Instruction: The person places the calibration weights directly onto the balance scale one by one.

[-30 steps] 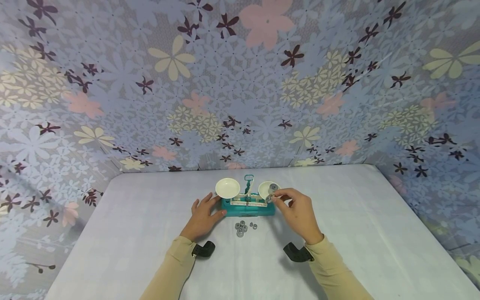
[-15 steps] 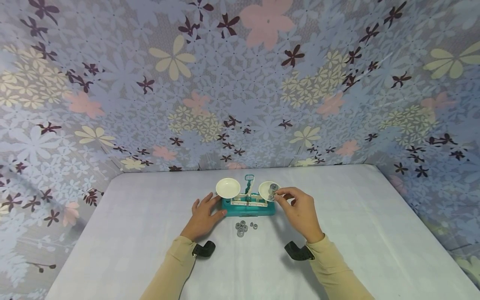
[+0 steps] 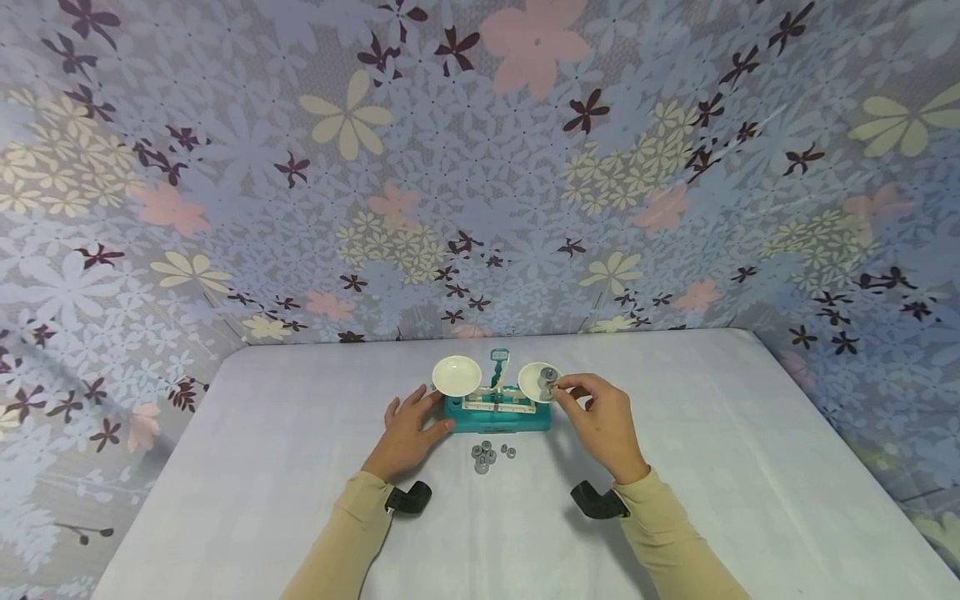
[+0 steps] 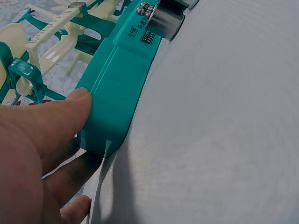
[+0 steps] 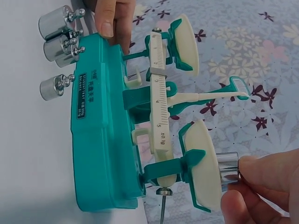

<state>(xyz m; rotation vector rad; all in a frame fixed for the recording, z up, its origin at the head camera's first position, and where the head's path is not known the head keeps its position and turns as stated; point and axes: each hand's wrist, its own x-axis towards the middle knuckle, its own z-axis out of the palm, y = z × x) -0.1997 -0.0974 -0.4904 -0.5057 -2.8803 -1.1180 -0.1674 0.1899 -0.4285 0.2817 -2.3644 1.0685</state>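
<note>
A teal balance scale [image 3: 498, 421] with two cream pans stands near the table's middle. My left hand [image 3: 405, 437] holds the left end of its base, thumb on the front edge and fingers behind; the left wrist view shows the thumb [image 4: 77, 112] against the teal plastic. The left pan [image 3: 457, 377] has nothing in it. On the right pan [image 3: 528, 383] stands a shiny metal weight [image 3: 549, 373]. Over that pan's right side my right hand [image 3: 600, 421] pinches a smaller metal weight [image 3: 552, 388], largely hidden by the fingertips.
Several metal weights [image 3: 482, 464] stand clustered in front of the base, with two small weights [image 3: 512, 453] just right of them. A white cloth covers the table [image 3: 337, 383]; floral fabric [image 3: 480, 208] rises behind it. Black straps [image 3: 596, 502] sit at both wrists.
My right hand has moved slightly right and away from me, bringing the pinched weight from the right pan's near edge to beside the larger weight. The left hand stays put.
</note>
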